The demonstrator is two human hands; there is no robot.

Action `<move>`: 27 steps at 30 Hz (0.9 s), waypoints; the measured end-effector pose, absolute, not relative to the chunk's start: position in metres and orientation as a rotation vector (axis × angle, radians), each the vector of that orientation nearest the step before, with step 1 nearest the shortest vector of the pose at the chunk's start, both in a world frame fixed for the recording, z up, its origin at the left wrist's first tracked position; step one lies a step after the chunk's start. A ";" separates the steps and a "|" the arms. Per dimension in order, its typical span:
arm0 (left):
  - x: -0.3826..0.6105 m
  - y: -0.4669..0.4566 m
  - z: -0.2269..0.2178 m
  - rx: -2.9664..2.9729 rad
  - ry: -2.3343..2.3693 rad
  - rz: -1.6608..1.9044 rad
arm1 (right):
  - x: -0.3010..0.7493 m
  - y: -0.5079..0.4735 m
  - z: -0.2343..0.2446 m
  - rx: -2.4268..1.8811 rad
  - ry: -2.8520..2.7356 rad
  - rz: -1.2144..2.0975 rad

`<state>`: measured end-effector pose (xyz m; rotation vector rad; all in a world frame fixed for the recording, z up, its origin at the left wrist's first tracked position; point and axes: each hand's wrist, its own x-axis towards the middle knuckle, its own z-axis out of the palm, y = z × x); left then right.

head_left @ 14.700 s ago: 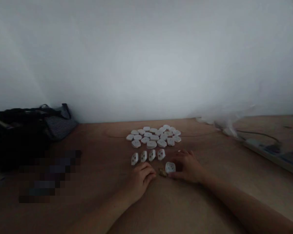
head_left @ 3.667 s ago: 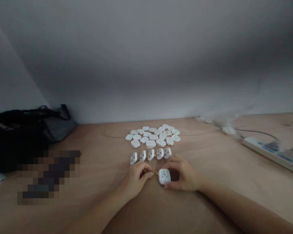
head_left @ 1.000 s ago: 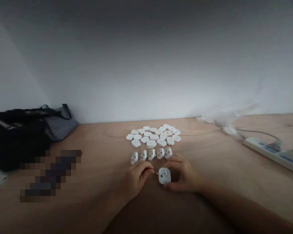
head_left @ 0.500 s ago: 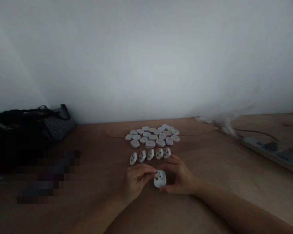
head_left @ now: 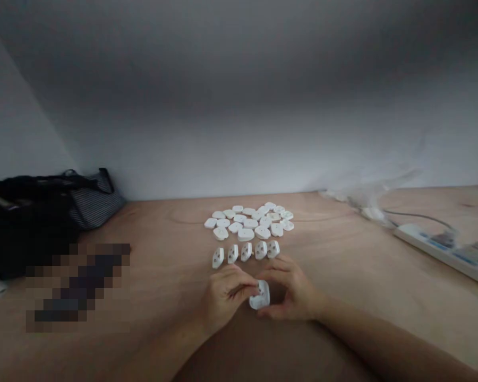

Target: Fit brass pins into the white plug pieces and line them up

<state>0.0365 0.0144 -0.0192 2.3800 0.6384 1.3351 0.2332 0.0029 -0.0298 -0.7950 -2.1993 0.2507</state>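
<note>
Head view, looking down at your hands on the table:

- Your left fingertips (head_left: 250,289) press against the left side of a white plastic plug housing (head_left: 259,295); the pinch looks firm, but anything small between them and the housing would be hidden.
- Your right fingers (head_left: 278,272) curve over the housing's far side and your right thumb (head_left: 267,314) closes beneath it, so both hands grasp it, tilted, just above or on the table (head_left: 342,265).
- Your left hand (head_left: 228,295) and right hand (head_left: 291,293) frame the housing, near the table's front and just short of a row of five plug housings (head_left: 246,251).
- Beyond that row lies a loose cluster of plug housings (head_left: 247,223).
- Risk: the grip rests on fingertips, so a loosened pinch could drop the housing and send it skidding into the row.
- Risk: your right fingers sit close to the row's right end, so a sideways shift of that hand could knock those pieces out of line.
- Off to the right, a white power strip (head_left: 434,249) and its cable (head_left: 418,215) lie well apart from your hands; a black bag (head_left: 27,228) sits far left.
</note>
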 end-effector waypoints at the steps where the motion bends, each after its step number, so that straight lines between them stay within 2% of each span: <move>1: 0.037 0.014 -0.019 2.388 0.645 1.348 | 0.233 0.003 -0.030 -0.799 -2.199 0.249; 8: 0.033 0.014 -0.014 2.587 0.609 1.401 | 0.234 0.003 -0.029 -0.779 -2.166 0.227; 16: 0.029 0.014 -0.021 2.766 0.651 1.194 | 0.235 0.003 -0.029 -0.789 -2.158 0.272; 20: 0.026 0.013 -0.016 2.687 0.754 1.181 | 0.237 0.004 -0.029 -0.799 -2.147 0.290; 27: 0.023 0.019 -0.019 2.697 0.890 0.942 | 0.240 0.003 -0.027 -0.767 -2.151 0.352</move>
